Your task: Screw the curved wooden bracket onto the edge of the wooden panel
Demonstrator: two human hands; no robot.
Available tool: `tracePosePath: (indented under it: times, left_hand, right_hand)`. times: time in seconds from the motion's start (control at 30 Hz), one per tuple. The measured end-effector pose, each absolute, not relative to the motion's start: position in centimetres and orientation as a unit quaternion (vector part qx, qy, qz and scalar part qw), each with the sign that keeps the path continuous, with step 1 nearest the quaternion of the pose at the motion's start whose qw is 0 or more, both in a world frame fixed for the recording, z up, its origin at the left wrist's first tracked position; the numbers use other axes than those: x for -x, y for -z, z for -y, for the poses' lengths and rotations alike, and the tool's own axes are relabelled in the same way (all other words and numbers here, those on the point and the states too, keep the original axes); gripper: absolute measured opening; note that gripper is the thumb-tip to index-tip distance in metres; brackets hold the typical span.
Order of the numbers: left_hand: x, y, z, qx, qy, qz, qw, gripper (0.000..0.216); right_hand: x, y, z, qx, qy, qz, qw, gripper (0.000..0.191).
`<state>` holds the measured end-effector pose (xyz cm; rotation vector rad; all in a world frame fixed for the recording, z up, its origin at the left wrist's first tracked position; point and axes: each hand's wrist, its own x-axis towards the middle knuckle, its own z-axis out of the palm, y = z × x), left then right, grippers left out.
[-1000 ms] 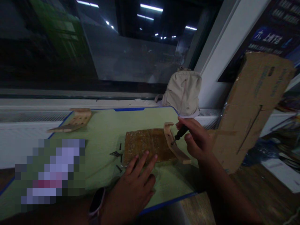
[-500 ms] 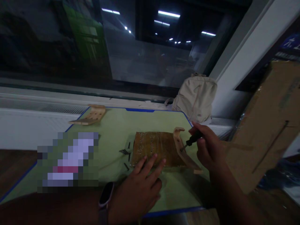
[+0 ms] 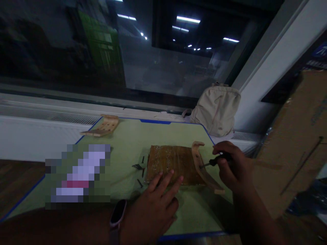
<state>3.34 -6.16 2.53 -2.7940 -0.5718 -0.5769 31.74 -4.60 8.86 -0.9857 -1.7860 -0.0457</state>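
Observation:
A black-handled screwdriver (image 3: 213, 162) is gripped in my right hand (image 3: 233, 166), its tip at a hole in a curved wooden piece (image 3: 200, 170). That piece stands along the right end of a flat brown block (image 3: 176, 160) that looks wrapped in clear tape. My left hand (image 3: 158, 204) rests with fingers spread on the block's near edge. Several dark screws (image 3: 139, 167) lie just left of the block. A second curved wooden piece (image 3: 106, 126) with holes sits at the far left of the green table.
The green table (image 3: 133, 136) has a blue edge and stands against a window sill. At its back right is a beige backpack (image 3: 217, 109). A large cardboard box (image 3: 298, 136) stands to the right. A blurred-out patch (image 3: 81, 170) covers something on the left.
My right hand has tilted the screwdriver to a flatter angle and sits slightly lower. The left hand stays on the block. The whole view has shifted a little.

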Motion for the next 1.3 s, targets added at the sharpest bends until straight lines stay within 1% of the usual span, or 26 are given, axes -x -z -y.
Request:
tracePosePath:
  times: [0.13,0.17,0.23,0.3,0.33,0.43,0.5,0.57,0.67,0.73,0.77,0.83,0.9,0.97,1.03,1.1,1.17,1.23,1.3]
  left_hand:
    - [-3.3,-2.3,6.3,0.954,0.197,0.198,0.107,0.036]
    - [-3.3,-2.2,6.3,0.954,0.199,0.199,0.106,0.036]
    - [-3.3,-2.2,6.3,0.952,0.208,0.197,0.104,0.035]
    - [-3.2,-2.3,6.2,0.951,0.218,0.194,0.107,0.036]
    - [-3.2,-2.3,6.1,0.950,0.222,0.191,0.109,0.037]
    - [-3.2,-2.2,5.9,0.950,0.225,0.184,0.112,0.038]
    - [-3.2,-1.9,5.7,0.950,0.232,0.177,0.110,0.037]
    - [-3.1,-1.5,5.5,0.949,0.244,0.173,0.104,0.035]
    - [-3.0,-1.0,5.5,0.949,0.245,0.174,0.091,0.031]
    - [-2.9,-0.8,5.6,0.951,0.242,0.174,0.083,0.030]
    - [-2.9,-0.8,5.6,0.951,0.242,0.173,0.081,0.031]
    - [-3.0,-0.9,5.7,0.952,0.240,0.174,0.078,0.031]
    - [-3.0,-1.0,5.7,0.951,0.240,0.178,0.081,0.030]
    - [-3.1,-1.1,5.6,0.950,0.243,0.178,0.085,0.029]
    - [-3.1,-1.2,5.6,0.949,0.246,0.174,0.090,0.030]
    - [-3.1,-1.1,5.5,0.950,0.244,0.173,0.092,0.031]
    - [-3.1,-1.0,5.5,0.950,0.242,0.174,0.095,0.033]
    - [-3.1,-0.9,5.5,0.950,0.241,0.174,0.098,0.033]
    - [-3.1,-0.9,5.5,0.950,0.240,0.176,0.099,0.033]
  right_hand:
    - [-31.0,-9.1,5.0,0.348,-0.172,0.752,0.533,0.028]
    - [-30.9,-9.2,5.1,0.344,-0.205,0.750,0.527,0.030]
    - [-30.8,-9.3,4.9,0.343,-0.227,0.749,0.520,0.036]
    - [-30.7,-9.2,4.5,0.353,-0.194,0.747,0.530,0.041]
    - [-30.8,-9.1,4.3,0.361,-0.156,0.744,0.540,0.042]
    - [-31.1,-9.0,3.8,0.423,-0.027,0.727,0.540,0.034]
    - [-31.4,-9.1,3.8,0.437,0.019,0.727,0.530,0.027]
    - [-31.5,-9.4,4.0,0.410,0.013,0.741,0.532,0.029]
    - [-31.3,-9.7,4.2,0.367,-0.075,0.755,0.539,0.040]
    - [-31.0,-9.6,4.2,0.366,-0.114,0.752,0.537,0.041]
    - [-30.8,-9.4,4.2,0.372,-0.113,0.746,0.540,0.040]
    - [-30.8,-9.1,4.0,0.398,-0.078,0.723,0.559,0.035]
    - [-30.9,-9.0,3.9,0.424,-0.006,0.700,0.575,0.026]
    - [-31.2,-9.0,3.8,0.428,0.073,0.701,0.565,0.017]
    - [-31.3,-9.3,3.9,0.412,0.119,0.727,0.537,0.018]
    - [-31.1,-9.6,4.1,0.390,0.110,0.755,0.515,0.034]
    - [-30.7,-9.7,4.2,0.374,0.058,0.774,0.508,0.046]
    - [-30.4,-9.7,4.3,0.363,-0.008,0.777,0.515,0.047]
    - [-30.3,-9.5,4.2,0.358,-0.048,0.765,0.533,0.043]
